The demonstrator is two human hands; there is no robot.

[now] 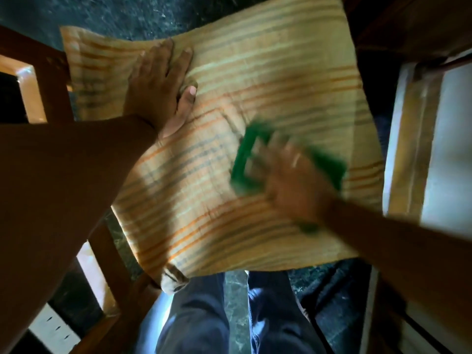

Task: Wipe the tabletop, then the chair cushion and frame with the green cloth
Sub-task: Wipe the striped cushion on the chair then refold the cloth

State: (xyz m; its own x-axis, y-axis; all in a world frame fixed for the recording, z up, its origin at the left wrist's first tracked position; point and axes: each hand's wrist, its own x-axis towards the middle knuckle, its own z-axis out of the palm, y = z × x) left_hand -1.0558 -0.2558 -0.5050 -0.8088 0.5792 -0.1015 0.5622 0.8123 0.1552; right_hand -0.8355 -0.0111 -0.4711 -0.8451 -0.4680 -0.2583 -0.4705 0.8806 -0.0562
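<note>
A tan chair cushion (268,80) with orange and grey stripes fills the middle of the view, lying on a brown wooden chair frame (112,254). My left hand (158,85) lies flat on its upper left part, fingers spread, holding nothing. My right hand (293,180) presses the green cloth (245,159) onto the cushion's right half. Hand and cloth are blurred by motion. Green cloth shows on both sides of the hand, and a small bit shows under the wrist.
The chair's wooden arm (51,80) runs along the left. A white and tan piece of furniture (434,139) stands at the right edge. Dark wood (408,21) fills the top right. My legs in dark trousers (199,315) stand on a dark speckled floor (127,19).
</note>
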